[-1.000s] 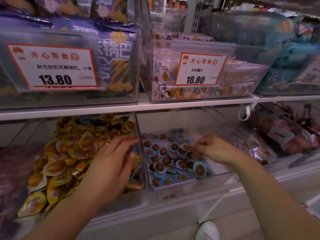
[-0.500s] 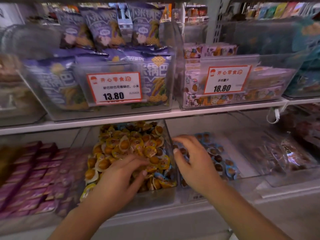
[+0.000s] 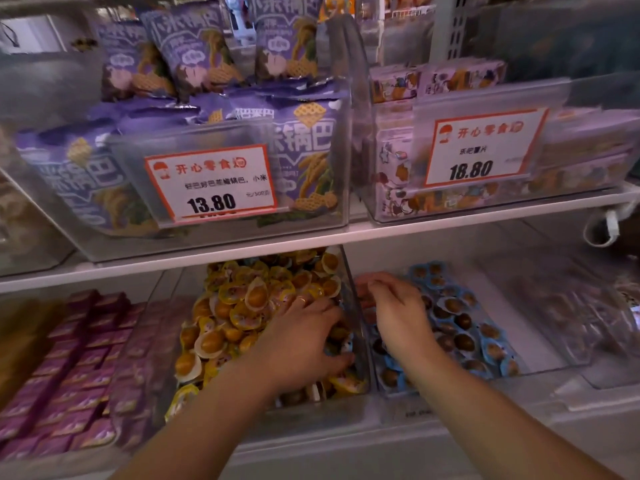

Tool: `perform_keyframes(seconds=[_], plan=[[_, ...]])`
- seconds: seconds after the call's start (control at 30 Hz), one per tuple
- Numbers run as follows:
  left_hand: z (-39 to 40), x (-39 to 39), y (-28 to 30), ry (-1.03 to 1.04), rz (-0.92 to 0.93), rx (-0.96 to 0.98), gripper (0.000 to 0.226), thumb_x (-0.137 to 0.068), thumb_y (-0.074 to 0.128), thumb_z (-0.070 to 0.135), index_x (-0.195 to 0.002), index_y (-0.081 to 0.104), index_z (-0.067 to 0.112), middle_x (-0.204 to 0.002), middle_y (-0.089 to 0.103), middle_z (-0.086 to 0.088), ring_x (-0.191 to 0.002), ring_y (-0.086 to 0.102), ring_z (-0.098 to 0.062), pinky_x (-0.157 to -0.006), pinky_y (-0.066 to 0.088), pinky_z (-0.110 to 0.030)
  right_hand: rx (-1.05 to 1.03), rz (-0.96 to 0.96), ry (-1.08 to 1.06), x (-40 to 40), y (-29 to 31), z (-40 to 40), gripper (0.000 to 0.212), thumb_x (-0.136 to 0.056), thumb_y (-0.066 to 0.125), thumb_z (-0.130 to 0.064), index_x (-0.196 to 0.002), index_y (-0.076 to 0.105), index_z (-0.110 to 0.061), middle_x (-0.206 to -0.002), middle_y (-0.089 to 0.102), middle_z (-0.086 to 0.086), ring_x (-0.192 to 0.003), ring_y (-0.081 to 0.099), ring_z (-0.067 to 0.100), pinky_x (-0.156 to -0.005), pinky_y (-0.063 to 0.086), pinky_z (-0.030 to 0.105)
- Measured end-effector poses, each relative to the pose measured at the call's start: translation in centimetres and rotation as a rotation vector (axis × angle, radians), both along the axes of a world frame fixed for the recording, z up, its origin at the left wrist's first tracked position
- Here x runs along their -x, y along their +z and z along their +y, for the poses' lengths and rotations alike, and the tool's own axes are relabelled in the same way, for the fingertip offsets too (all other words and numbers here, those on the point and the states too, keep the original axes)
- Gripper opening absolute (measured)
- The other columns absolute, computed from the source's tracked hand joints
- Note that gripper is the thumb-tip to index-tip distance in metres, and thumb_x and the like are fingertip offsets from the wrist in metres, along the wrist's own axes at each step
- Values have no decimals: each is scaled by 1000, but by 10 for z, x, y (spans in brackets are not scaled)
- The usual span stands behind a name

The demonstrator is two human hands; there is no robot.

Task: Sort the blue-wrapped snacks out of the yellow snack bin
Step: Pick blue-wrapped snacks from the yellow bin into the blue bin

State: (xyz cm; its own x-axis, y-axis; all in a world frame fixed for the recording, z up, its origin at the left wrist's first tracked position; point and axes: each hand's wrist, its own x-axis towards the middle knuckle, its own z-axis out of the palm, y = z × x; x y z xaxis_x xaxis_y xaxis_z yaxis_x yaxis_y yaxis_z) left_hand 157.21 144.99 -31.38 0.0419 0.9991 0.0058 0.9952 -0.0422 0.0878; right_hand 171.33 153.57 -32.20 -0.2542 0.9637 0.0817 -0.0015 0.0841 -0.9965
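The clear yellow snack bin (image 3: 350, 271) on the lower shelf is heaped with yellow-wrapped snacks (image 3: 242, 306). My left hand (image 3: 298, 348) is inside its right side, fingers and thumb curled round a blue-wrapped snack (image 3: 346, 345) against the bin's right wall, with dark snacks around it. To the right, a second clear bin (image 3: 540, 355) holds several blue-wrapped snacks (image 3: 460, 327). My right hand (image 3: 398, 313) hovers over that bin's left edge with loosely bent fingers and nothing in them.
Left of the yellow bin are rows of purple packets (image 3: 79, 358). The upper shelf (image 3: 311, 237) overhangs closely, carrying bins of purple bags with a 13.80 price tag (image 3: 211, 183) and boxed snacks with an 18.80 tag (image 3: 481, 147). Another clear bin (image 3: 588, 306) stands at the right.
The view swung left. My right hand left the middle of the blue bin and came to its left edge. My left hand pushed right and down into the yellow bin, and its fingers curled.
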Motion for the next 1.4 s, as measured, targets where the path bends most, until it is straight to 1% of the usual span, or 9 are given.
perform_keyframes(seconds=[0.23,0.47,0.63,0.77,0.9,1.07,1.17,1.3,1.4], plan=[[-15,48,8,39,75,-152,44,-87,40,69,-89,65,33,-95,61,12,-97,56,-18,-88,41,-39,-47,-62,74,-11,0,-5,31,-97,50,-5,-83,70,-24,-90,71,-5,-91,66,10,-82,50,17],[-25,34,10,117,41,-219,36,-89,47,55,-115,66,38,-111,61,13,-107,57,-18,-100,39,-41,-49,-47,46,-10,2,-6,35,-98,52,-8,-76,68,-30,-81,68,-16,-72,60,-15,-64,41,1],[-7,-3,1,44,-190,-66,68,-82,54,64,-141,47,31,-139,49,7,-125,47,-17,-106,40,-35,-25,-34,21,-5,-3,-2,34,-98,51,-7,-77,72,-24,-84,74,1,-88,70,18,-81,54,32],[8,-1,-5,100,-38,24,90,-71,58,73,-148,31,35,-147,37,7,-132,37,-23,-110,32,-41,9,-17,24,-4,-4,-2,31,-99,50,-7,-80,72,-19,-78,75,-1,-80,71,15,-70,54,21],[15,2,-4,72,-18,44,70,-72,60,70,-131,40,39,-124,49,6,-114,52,-22,-85,42,-36,41,-19,31,-6,-2,-4,30,-99,50,-8,-81,72,-19,-76,75,-4,-75,71,9,-69,55,24],[18,8,-5,-6,-29,36,54,-85,58,46,-133,41,33,-122,50,2,-110,55,-22,-84,49,-36,40,-31,54,-9,-1,-4,25,-99,49,-7,-91,73,-8,-86,75,3,-79,70,7,-73,55,20],[22,18,-4,50,-201,30,41,-83,67,33,-121,52,29,-114,56,5,-104,58,-18,-81,47,-31,28,-38,63,-11,0,-5,26,-99,50,-8,-89,74,-11,-83,74,-5,-77,68,0,-70,51,14],[21,31,2,125,-578,-68,25,-88,65,14,-109,61,26,-105,65,9,-101,62,-9,-88,51,-29,11,-61,50,-12,0,-5,28,-99,52,-12,-84,73,-22,-85,74,-4,-82,69,7,-80,55,27],[13,30,7,120,-614,-114,23,-89,59,18,-108,63,29,-101,64,10,-94,62,-6,-84,52,-30,-47,-84,45,-13,1,-6,26,-99,52,-12,-88,73,-22,-89,74,0,-89,69,16,-87,55,39]])
